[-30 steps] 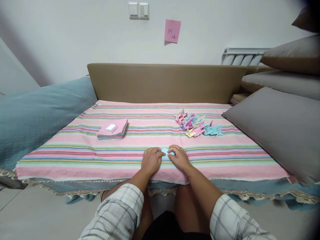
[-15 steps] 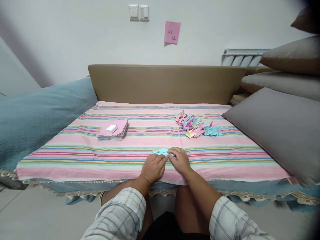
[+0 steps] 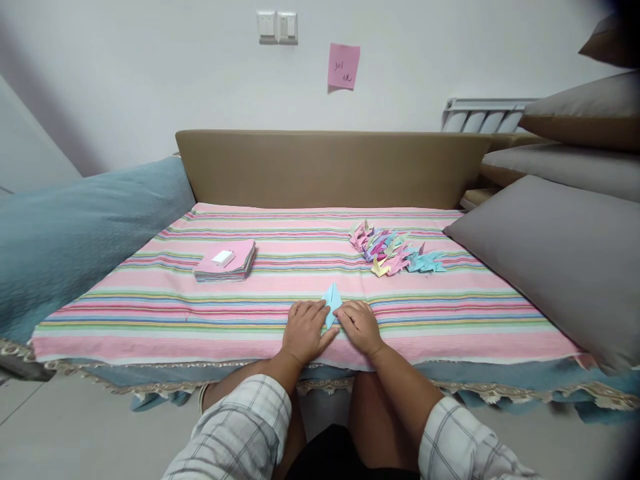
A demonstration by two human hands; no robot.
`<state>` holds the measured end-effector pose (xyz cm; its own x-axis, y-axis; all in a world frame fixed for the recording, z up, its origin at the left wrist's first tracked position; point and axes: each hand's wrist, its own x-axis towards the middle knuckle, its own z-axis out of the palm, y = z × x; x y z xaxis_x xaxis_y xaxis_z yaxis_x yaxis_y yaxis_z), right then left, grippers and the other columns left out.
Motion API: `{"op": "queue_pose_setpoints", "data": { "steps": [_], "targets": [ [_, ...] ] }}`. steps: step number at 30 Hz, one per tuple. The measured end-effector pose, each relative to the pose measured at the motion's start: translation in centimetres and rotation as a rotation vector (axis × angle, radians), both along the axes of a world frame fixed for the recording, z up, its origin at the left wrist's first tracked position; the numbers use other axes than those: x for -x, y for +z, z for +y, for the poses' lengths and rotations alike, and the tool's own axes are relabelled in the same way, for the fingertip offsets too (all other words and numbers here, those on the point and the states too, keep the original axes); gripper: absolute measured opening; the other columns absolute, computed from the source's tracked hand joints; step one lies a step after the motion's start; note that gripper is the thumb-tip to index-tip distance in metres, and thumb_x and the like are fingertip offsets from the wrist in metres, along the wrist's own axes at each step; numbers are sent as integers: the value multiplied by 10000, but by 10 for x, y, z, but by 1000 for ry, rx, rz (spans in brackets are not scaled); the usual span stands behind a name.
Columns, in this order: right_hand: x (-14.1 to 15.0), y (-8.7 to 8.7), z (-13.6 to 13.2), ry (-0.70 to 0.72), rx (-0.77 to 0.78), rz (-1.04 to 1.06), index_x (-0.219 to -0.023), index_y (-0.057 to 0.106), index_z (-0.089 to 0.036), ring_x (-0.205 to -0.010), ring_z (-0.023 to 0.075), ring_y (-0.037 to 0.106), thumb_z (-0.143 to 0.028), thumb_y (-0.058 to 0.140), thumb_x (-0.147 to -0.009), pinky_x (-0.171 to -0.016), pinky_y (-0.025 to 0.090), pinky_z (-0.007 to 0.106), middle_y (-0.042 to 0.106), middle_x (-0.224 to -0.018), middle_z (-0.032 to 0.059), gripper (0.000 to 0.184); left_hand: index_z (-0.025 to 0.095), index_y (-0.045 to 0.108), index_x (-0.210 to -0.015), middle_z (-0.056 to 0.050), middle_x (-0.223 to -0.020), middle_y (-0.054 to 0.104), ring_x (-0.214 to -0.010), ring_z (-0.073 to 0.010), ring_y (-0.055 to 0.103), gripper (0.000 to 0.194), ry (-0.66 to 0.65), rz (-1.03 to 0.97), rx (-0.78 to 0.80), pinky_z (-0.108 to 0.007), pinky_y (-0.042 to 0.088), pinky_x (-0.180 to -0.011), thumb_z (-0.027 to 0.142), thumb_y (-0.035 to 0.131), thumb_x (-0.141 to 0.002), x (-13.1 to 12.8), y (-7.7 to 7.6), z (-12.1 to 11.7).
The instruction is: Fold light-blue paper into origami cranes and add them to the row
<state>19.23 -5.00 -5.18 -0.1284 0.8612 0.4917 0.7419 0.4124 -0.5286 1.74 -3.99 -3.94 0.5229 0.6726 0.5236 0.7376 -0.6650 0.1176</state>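
Note:
A folded light-blue paper point(image 3: 333, 297), shaped like a slim diamond with a crease down its middle, lies on the striped cloth with one point facing away from me. My left hand point(image 3: 304, 328) grips its left edge, fingers on the paper and thumb close to the lower point. On the other side, my right hand point(image 3: 361, 327) holds the right edge with its thumb and curled fingers. The fingertips partly cover both edges. Beyond my right hand sits a pile of folded paper cranes point(image 3: 395, 250) in pink, purple, yellow and blue.
A stack of square paper point(image 3: 235, 257) with a small white block point(image 3: 223, 258) on top lies to the left. The striped cloth point(image 3: 150, 293) covers the seat. Grey cushions point(image 3: 560, 247) are piled at the right; a brown backrest point(image 3: 325, 167) stands behind.
The light-blue paper has turned from lying sideways to pointing away from me. My left hand has shifted its hold to the paper's left edge; the right hand stays close by.

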Motion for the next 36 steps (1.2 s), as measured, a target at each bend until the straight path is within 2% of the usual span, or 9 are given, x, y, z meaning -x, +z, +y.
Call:
{"op": "queue_pose_setpoints", "data": {
  "steps": [7,15,25,28,30,33,36],
  "targets": [
    [1,-3,3,-87,-54,56,-924,667,-245,-993,202,499,-235,429,-851,-895,360,349,611,-1046,40,250,237,580,-1168,-76,-1236,587,-1046,-251,511,367,-24,7,-7,-430,371,-908,400,495,-850,1,-5,3],
    [3,-3,-1,-77,-24,-3,-913,646,-247,-924,195,524,-155,453,-769,-851,337,346,656,-963,12,258,250,573,-1165,-33,-1237,594,-1047,-210,519,369,-36,-30,23,-400,395,-908,166,471,-820,3,-5,5],
    [6,-3,-5,-71,-61,-100,-886,668,-270,-906,196,509,-227,503,-801,-875,307,365,634,-930,24,191,232,556,-1206,-27,-1281,563,-1064,-228,509,434,-59,-13,22,-413,392,-939,114,462,-799,3,-9,8],
    [7,-3,-5,-107,-102,-119,-854,673,-267,-1065,227,475,-229,527,-777,-945,263,406,594,-1136,34,169,227,565,-1195,-24,-1258,582,-1045,-230,515,421,-63,-7,15,-408,396,-933,117,469,-801,3,-10,9],
    [7,-2,-5,-97,-106,-136,-837,658,-257,-1192,246,408,-207,525,-760,-1008,191,443,536,-1269,23,162,230,565,-1194,-25,-1240,596,-1028,-231,522,421,-58,-4,22,-411,404,-920,117,471,-800,2,-9,9],
    [7,0,-4,-42,-63,-146,-866,620,-258,-1214,229,416,-184,489,-770,-1051,96,475,569,-1253,6,178,243,558,-1202,-22,-1218,610,-1020,-230,528,440,-53,-11,41,-414,407,-916,109,472,-792,2,-8,9],
    [7,1,-4,-24,-41,-108,-923,598,-264,-1126,201,492,-198,481,-782,-1050,118,450,614,-1186,6,195,252,552,-1205,-20,-1224,605,-1030,-224,526,463,-58,-26,60,-410,402,-930,97,476,-776,3,-7,9]
  ]
}}
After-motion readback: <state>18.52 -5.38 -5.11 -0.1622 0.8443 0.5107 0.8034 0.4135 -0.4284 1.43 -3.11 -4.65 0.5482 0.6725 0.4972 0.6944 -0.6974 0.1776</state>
